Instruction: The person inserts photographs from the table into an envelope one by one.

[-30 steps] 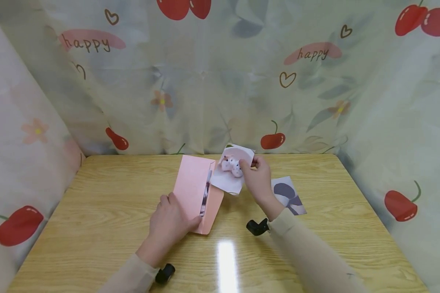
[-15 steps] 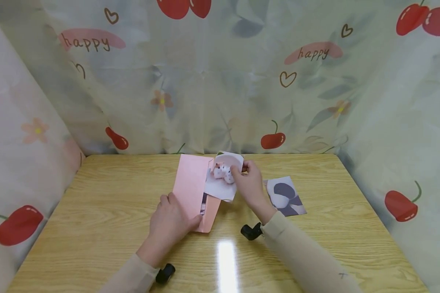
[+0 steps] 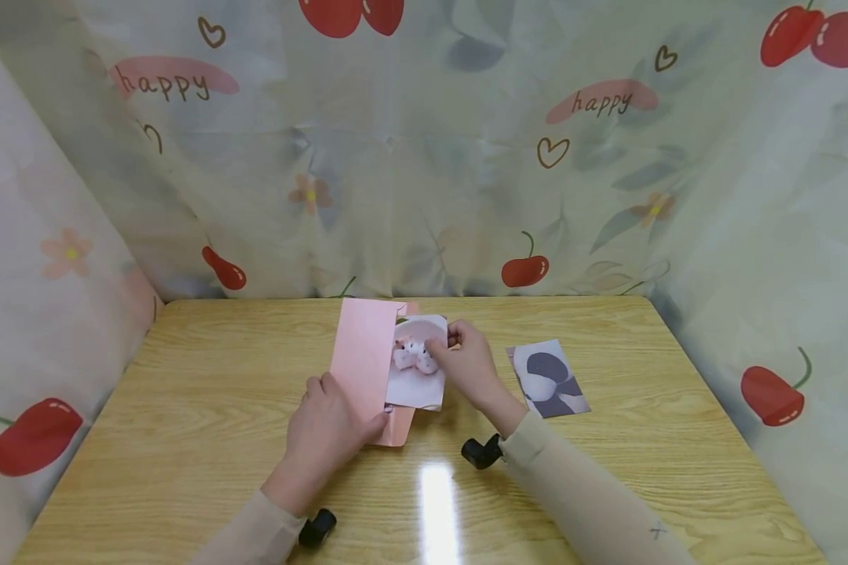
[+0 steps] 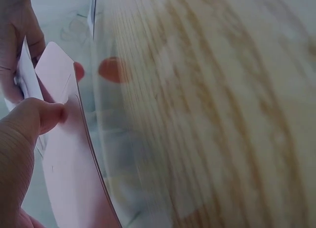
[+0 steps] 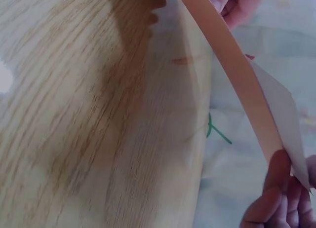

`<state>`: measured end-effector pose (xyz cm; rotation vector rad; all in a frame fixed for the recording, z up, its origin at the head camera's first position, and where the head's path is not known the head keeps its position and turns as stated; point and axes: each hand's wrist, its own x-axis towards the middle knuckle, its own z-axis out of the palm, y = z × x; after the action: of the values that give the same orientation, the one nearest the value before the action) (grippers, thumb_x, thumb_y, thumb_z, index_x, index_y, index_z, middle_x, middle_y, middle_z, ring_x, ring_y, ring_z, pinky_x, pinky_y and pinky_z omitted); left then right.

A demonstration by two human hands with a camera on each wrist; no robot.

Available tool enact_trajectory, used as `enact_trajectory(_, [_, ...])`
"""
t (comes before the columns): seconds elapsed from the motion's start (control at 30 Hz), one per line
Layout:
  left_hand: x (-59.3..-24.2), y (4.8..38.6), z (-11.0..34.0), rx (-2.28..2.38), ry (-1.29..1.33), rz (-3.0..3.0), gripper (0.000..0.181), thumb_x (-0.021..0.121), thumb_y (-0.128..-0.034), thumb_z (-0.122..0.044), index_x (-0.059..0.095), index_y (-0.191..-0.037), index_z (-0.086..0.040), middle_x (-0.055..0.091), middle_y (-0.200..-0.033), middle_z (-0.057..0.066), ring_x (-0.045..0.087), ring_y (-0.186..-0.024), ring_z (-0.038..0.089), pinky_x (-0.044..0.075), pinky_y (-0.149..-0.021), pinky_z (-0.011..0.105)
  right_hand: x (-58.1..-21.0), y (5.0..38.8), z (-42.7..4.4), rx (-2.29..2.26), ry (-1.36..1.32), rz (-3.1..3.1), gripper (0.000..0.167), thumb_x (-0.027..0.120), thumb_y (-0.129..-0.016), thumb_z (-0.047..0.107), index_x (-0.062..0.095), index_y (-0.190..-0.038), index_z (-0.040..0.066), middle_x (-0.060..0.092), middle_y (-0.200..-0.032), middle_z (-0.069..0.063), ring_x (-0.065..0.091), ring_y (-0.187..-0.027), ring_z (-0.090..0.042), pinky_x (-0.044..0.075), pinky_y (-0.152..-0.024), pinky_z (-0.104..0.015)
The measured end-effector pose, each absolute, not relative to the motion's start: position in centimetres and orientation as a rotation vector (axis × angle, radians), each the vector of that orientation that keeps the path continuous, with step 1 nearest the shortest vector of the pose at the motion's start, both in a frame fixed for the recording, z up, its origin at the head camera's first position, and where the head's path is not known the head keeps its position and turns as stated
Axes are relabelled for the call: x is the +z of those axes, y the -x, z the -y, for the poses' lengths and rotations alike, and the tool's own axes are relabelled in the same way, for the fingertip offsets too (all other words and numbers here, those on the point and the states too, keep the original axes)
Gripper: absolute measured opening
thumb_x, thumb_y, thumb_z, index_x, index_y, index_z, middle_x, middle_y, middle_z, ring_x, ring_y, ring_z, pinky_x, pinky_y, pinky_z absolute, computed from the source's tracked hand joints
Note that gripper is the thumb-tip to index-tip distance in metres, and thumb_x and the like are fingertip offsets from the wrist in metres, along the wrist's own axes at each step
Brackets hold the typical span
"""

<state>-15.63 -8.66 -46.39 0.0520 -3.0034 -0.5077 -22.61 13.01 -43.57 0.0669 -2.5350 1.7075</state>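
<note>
A pink envelope (image 3: pixel 366 345) is held at its lower part by my left hand (image 3: pixel 328 424), the thumb at the opening on its right side. In the left wrist view that thumb (image 4: pixel 47 114) lies against the pink paper. My right hand (image 3: pixel 469 361) pinches the right edge of a photo (image 3: pixel 417 384) of a white spotted, bow-like shape on pink. The photo's left edge is at the envelope's opening, over the flap; how much of it is inside is hidden. From the right wrist, the flap (image 5: pixel 237 85) shows orange-pink with the photo's pale back (image 5: pixel 281 104) behind it.
Another photo (image 3: pixel 551 380), grey and white, lies flat on the wooden table (image 3: pixel 219 408) right of my right hand. A printed cloth (image 3: pixel 396 157) hangs behind the table and along both sides. Black devices (image 3: pixel 482 453) are strapped at both wrists.
My right hand has brought the photo left and down, turning it more upright, up to the envelope's opening. The left hand stays on the envelope, which has shifted slightly left.
</note>
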Motion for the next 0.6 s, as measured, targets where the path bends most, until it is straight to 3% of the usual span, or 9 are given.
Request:
enact_trajectory(0.27, [-46.65, 15.71, 8.8, -0.496, -0.052, 3.016, 0.102, 0.067, -0.0653, -0.072, 0.043, -0.114, 0.014, 0.044, -0.095, 0.022, 0.051, -0.074, 0.029, 0.05, -0.056, 0.042, -43.63, 22.51, -13.31, 1.721, -0.128, 2.643, 0.027, 0.075, -0.085, 0.025, 0.058, -0.09, 0.005, 0.058, -0.084, -0.009, 0.053, -0.076, -0.021, 0.046, -0.059, -0.029])
enact_trajectory(0.43, [-46.83, 15.84, 8.84, -0.494, -0.08, 3.021, 0.101, 0.068, -0.0657, -0.07, 0.043, -0.114, 0.014, 0.044, -0.094, 0.022, 0.051, -0.073, 0.029, 0.05, -0.056, 0.042, -43.38, 22.38, -13.78, 1.845, -0.071, 2.621, 0.029, 0.072, -0.088, 0.028, 0.058, -0.099, 0.005, 0.058, -0.089, -0.011, 0.06, -0.073, -0.023, 0.053, -0.065, -0.035])
enact_trajectory(0.6, [-46.89, 15.93, 8.91, -0.478, -0.103, 3.021, 0.101, 0.068, -0.0654, -0.07, 0.042, -0.114, 0.015, 0.044, -0.093, 0.022, 0.051, -0.071, 0.028, 0.05, -0.055, 0.041, -42.99, 22.34, -13.97, 1.967, -0.046, 2.518, 0.022, 0.064, -0.093, 0.017, 0.058, -0.109, 0.003, 0.06, -0.092, -0.014, 0.067, -0.074, -0.026, 0.055, -0.069, -0.04])
